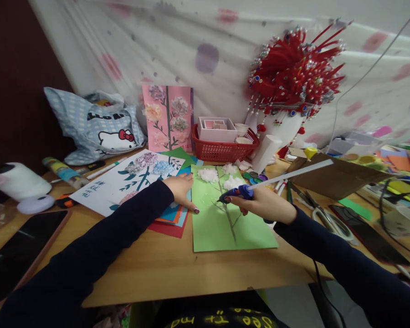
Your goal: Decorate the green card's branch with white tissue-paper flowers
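Note:
My right hand (256, 204) is closed around a blue glue gun (244, 192), with a long white glue stick (294, 173) sticking out of its back end. The gun's dark nozzle points left, just over a green sheet of paper (208, 234). On that sheet are a drawn grey stem (229, 221) and several white fluffy paper flowers (207, 175) near the top. A shiny clear ring of glue (208, 199) shows left of the nozzle. My left hand (180, 189) lies with fingers spread at the sheet's left edge, over a stack of coloured papers (169, 228).
At left lie a white flower picture (102, 196) and a phone (23, 246). Behind stand a pink flower card (162, 123), a red basket (222, 150) and a red beaded headdress (294, 77). Scissors (331, 223), a second phone (369, 234) and cables are at right.

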The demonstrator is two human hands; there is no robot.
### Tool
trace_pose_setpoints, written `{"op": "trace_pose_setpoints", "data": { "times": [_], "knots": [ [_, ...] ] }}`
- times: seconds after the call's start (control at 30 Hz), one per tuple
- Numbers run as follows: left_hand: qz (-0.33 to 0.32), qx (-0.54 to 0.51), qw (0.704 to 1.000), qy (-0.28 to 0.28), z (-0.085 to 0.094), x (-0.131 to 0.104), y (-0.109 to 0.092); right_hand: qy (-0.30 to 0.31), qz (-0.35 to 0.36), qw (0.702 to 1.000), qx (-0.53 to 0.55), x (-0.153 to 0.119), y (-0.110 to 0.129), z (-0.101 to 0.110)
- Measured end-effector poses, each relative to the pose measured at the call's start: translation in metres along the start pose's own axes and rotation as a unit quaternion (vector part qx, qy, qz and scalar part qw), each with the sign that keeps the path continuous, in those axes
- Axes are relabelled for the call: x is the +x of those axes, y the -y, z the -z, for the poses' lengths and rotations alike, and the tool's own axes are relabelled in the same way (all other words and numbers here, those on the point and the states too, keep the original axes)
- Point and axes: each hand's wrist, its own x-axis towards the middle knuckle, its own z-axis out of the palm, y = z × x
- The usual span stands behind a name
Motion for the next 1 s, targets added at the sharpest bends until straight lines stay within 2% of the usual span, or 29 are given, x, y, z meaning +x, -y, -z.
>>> {"op": "trace_pose_setpoints", "data": {
  "times": [0.1,0.3,0.47,0.67,0.87,1.0],
  "knots": [
    [0.002,0.003,1.0,0.002,0.0,0.0,0.0,0.015,-0.003,1.0,0.008,-0.001,0.005,0.0],
    [-0.004,0.011,1.0,-0.002,0.0,0.0,-0.001,-0.005,0.003,1.0,-0.006,-0.002,0.006,0.0],
    [-0.008,0.015,1.0,-0.007,-0.001,0.0,0.0,0.011,-0.006,1.0,-0.001,-0.002,0.009,-0.002],
    [0.001,0.021,1.0,0.003,0.0,0.001,-0.001,-0.015,0.013,1.0,-0.002,0.002,0.016,0.003],
    [0.003,0.01,1.0,0.002,0.0,0.0,-0.001,0.027,-0.006,1.0,0.004,0.007,0.014,-0.002],
    [0.003,0.007,1.0,0.002,0.001,0.0,-0.002,0.016,-0.002,1.0,0.016,0.006,0.021,0.001]
  ]
}}
